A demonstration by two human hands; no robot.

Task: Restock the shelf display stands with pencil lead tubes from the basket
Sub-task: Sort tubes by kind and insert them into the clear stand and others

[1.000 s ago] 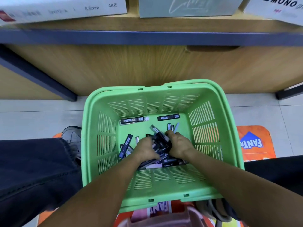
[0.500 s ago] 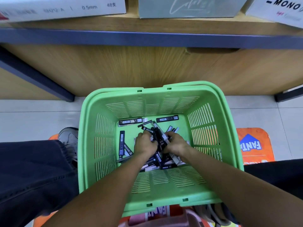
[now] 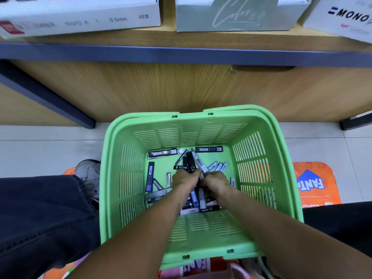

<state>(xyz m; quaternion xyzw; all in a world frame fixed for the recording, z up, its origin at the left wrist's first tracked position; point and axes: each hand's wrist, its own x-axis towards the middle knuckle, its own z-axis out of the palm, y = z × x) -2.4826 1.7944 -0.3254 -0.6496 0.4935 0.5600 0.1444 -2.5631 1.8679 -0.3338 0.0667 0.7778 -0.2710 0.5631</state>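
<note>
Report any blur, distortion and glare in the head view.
Head view: wide-angle bending curves the shelf edge; the white box at top left is smeared, its print soft; the green basket and the tubes both hands grip stay sharp; lighting is even, no strong glare.

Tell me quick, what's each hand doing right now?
Left hand: closed on a bundle of pencil lead tubes.
Right hand: closed on the same bundle.

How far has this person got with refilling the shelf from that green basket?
Nothing visibly restocked yet: no display stands are in view. In hand: the left hand and right hand grip a bundle of lead tubes inside the green basket. Left: loose tubes on the basket floor, and carrying the bundle up to the shelf.
</note>
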